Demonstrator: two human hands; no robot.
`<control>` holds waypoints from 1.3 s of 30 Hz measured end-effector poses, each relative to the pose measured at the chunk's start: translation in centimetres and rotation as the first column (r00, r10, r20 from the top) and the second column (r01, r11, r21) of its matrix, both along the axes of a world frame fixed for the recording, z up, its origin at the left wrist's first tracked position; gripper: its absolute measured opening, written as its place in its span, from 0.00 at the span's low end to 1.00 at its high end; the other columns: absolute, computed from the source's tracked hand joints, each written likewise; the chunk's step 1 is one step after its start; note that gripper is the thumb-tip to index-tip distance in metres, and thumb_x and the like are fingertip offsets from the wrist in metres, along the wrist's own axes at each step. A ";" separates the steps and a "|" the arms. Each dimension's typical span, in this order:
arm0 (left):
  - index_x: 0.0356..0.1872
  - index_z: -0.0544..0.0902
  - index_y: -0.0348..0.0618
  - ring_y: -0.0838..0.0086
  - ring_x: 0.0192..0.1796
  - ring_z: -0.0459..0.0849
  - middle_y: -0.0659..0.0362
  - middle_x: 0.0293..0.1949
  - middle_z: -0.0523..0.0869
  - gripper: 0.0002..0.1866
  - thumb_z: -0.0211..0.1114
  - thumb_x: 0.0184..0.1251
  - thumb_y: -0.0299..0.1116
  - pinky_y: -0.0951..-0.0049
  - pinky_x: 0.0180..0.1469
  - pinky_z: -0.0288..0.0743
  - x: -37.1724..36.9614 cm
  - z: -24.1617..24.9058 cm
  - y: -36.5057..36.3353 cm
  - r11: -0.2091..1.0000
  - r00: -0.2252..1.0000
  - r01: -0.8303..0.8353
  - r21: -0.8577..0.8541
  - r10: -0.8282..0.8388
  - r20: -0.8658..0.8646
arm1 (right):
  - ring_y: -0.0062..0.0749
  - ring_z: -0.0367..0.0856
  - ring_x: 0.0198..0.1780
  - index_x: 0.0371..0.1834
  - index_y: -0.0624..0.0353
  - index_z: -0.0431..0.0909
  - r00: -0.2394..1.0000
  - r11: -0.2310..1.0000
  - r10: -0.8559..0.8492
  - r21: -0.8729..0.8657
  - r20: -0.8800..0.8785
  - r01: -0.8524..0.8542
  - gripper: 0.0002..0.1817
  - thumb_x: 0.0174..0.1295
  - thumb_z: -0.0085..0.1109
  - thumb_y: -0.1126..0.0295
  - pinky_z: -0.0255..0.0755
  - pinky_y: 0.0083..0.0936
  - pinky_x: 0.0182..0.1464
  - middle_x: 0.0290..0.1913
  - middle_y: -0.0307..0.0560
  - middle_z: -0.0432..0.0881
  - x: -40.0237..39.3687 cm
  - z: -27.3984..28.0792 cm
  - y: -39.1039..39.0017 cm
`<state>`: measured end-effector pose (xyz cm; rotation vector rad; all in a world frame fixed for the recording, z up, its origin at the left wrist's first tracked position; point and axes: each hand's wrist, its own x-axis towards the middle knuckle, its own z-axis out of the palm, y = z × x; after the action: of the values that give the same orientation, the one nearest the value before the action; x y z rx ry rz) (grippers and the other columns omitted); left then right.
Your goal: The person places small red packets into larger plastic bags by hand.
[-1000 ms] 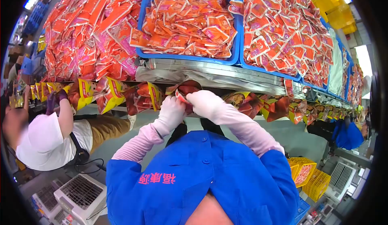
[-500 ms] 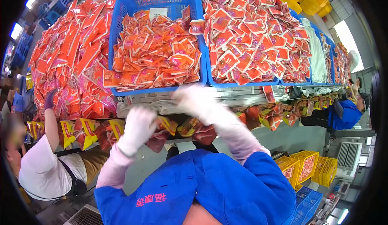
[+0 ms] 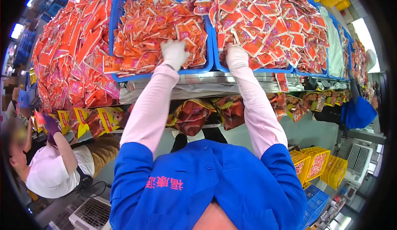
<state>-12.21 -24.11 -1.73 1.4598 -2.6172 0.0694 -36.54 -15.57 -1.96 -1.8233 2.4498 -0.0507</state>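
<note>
My left hand (image 3: 174,55), in a white glove, reaches down onto the orange-red sachets (image 3: 142,33) in the left blue basket (image 3: 161,73). Its fingers are spread among them, near the front rim. The white-gloved right hand (image 3: 237,58) is over the front left corner of the right blue basket (image 3: 273,70). Its fingers are bunched at a red sachet (image 3: 232,35) on the edge of the heap, their tips partly hidden. Below both forearms hangs a row of open printed bags (image 3: 191,116), yellow and red, along the line's near edge.
Larger red packets (image 3: 72,52) form a tall heap at left. One sachet (image 3: 282,82) lies on the metal ledge before the right basket. A co-worker in white (image 3: 51,168) works at left, another in blue (image 3: 359,112) at far right. Yellow crates (image 3: 316,164) stand behind on the right.
Both hands have moved forward from above the hanging bags to the sachets in the two baskets. The bags have shifted along the line; the left co-worker's purple-gloved hand has drawn back with a red packet.
</note>
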 end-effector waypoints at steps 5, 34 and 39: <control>0.36 0.86 0.44 0.59 0.47 0.86 0.55 0.38 0.88 0.04 0.67 0.65 0.32 0.61 0.49 0.79 5.0 6.3 4.3 0.964 0.827 0.212 0.159 -0.090 -0.555 | 0.39 0.89 0.46 0.51 0.56 0.81 0.819 0.963 -0.077 -0.172 0.568 0.210 0.12 0.64 0.62 0.72 0.80 0.36 0.49 0.45 0.49 0.90 3.0 11.1 7.0; 0.49 0.85 0.43 0.53 0.55 0.84 0.50 0.49 0.88 0.18 0.67 0.67 0.45 0.56 0.58 0.76 6.5 5.5 2.4 0.984 0.976 0.139 0.113 -0.117 -0.185 | 0.37 0.85 0.34 0.49 0.58 0.84 0.440 0.890 -0.174 -0.051 0.881 0.454 0.22 0.62 0.69 0.52 0.80 0.34 0.41 0.38 0.53 0.87 3.3 7.3 -0.3; 0.47 0.88 0.49 0.53 0.54 0.86 0.50 0.50 0.88 0.17 0.65 0.66 0.48 0.55 0.56 0.79 3.7 2.9 -1.0 0.909 0.984 -0.054 0.413 -0.022 0.179 | 0.28 0.83 0.29 0.52 0.64 0.84 0.250 0.866 -0.126 -0.017 0.960 0.500 0.19 0.60 0.69 0.66 0.76 0.30 0.34 0.33 0.44 0.88 -0.7 -1.5 0.4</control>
<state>-8.56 -25.09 1.15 1.6701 -2.8950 -0.4029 -37.28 -15.20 -3.46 -0.7516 1.8055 -1.2570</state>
